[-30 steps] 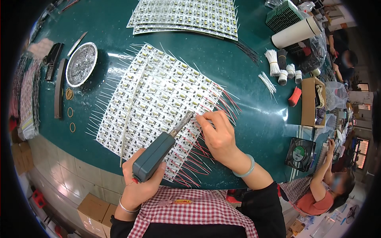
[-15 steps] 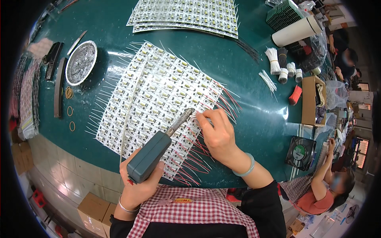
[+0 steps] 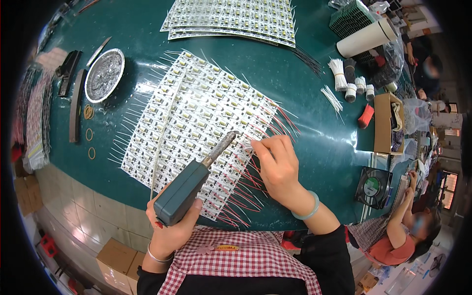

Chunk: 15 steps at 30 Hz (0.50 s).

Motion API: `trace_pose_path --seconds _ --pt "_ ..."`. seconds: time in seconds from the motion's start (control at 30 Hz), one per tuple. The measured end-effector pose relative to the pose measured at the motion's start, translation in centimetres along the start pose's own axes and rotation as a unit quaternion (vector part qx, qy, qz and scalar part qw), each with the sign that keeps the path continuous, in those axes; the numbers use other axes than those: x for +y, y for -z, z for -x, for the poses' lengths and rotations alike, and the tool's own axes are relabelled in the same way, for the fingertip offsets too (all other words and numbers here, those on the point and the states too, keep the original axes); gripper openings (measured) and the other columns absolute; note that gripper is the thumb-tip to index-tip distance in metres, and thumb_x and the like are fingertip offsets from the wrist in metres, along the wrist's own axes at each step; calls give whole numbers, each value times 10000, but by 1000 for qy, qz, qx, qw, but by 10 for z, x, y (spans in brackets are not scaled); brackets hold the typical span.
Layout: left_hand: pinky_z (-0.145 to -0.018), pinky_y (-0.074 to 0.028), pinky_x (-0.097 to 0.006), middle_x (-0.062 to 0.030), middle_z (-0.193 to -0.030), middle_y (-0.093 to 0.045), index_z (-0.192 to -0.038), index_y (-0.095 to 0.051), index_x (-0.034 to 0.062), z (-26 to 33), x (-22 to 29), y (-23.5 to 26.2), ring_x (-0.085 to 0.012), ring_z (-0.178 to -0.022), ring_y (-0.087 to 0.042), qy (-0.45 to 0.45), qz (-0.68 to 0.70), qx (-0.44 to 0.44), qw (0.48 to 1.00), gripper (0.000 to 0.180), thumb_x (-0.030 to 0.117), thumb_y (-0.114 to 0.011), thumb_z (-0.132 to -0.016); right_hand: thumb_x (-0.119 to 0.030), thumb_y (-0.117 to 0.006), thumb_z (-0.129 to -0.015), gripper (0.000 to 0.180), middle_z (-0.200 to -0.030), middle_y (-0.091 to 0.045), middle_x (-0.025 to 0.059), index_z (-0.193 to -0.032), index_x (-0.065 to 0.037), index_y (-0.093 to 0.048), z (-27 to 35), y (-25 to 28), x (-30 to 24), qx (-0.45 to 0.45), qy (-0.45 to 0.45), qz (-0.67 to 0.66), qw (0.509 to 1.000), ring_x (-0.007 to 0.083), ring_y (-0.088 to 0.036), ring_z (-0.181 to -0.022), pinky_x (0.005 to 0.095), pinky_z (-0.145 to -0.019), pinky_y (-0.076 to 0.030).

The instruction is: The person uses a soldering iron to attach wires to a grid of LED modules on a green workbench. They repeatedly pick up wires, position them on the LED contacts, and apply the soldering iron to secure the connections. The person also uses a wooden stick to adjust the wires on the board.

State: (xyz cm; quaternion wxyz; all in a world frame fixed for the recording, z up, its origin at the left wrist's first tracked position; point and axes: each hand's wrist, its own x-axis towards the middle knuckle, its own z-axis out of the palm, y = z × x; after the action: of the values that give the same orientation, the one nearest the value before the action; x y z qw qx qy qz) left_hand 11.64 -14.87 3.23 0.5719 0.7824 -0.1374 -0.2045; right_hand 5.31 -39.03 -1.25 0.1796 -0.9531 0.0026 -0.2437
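Observation:
My left hand (image 3: 174, 223) is wrapped around the dark green body of a soldering iron (image 3: 183, 192). Its metal tip is over the right part of a large panel of white circuit boards (image 3: 184, 113), studded with small yellowish and black parts. Beside that tip, at the panel's right edge, my right hand (image 3: 280, 169) pinches a thin wire, mostly hidden by the fingertips. Red and white wires (image 3: 246, 189) stick out along this edge, some passing under my right hand. White wires (image 3: 129, 120) fringe the left edge. A pale cord lies across the panel.
A stack of similar panels (image 3: 231, 22) lies at the far side. To the left are a foil-lined bowl (image 3: 121, 78), a dark bar (image 3: 75, 105) and rubber bands (image 3: 89, 112). Wire bundles (image 3: 338, 76), a cardboard box (image 3: 382, 123) and a fan (image 3: 372, 188) stand right, with co-workers beyond.
The soldering iron's tip has moved slightly left and up, away from my right fingertips. My right hand has shifted a little to the right and down. The whole view has shifted slightly.

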Motion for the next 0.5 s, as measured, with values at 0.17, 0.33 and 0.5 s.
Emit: trace_pose_path --seconds 0.17,0.33,0.5 --pt "-649 -501 -244 -70 -867 -685 -1029 -682 -70 3 -2 0 -96 -732 -619 10 16 18 1000 274 -11 -762 -773 9 -668 -692 331 -888 -583 101 -1020 43 -647 8 -1 -9 0 3 -25 1000 259 -566 -810 331 -660 -493" --pt "-637 -480 -237 -65 -857 -672 -1021 -680 -74 3 2 2 -92 -720 -602 27 39 4 999 260 -18 -750 -778 7 -666 -700 339 -905 -585 99 -1036 45 -645 9 -6 -11 -18 -1 -31 999 257 -561 -811 325 -658 -495" --pt "-594 -446 -236 -68 -810 -648 -994 -680 -65 3 -3 4 -93 -676 -575 -3 23 -10 1000 231 -30 -734 -772 11 -664 -705 343 -918 -584 99 -1046 45 -644 10 -9 -13 -27 -5 -26 999 256 -555 -824 327 -666 -496"
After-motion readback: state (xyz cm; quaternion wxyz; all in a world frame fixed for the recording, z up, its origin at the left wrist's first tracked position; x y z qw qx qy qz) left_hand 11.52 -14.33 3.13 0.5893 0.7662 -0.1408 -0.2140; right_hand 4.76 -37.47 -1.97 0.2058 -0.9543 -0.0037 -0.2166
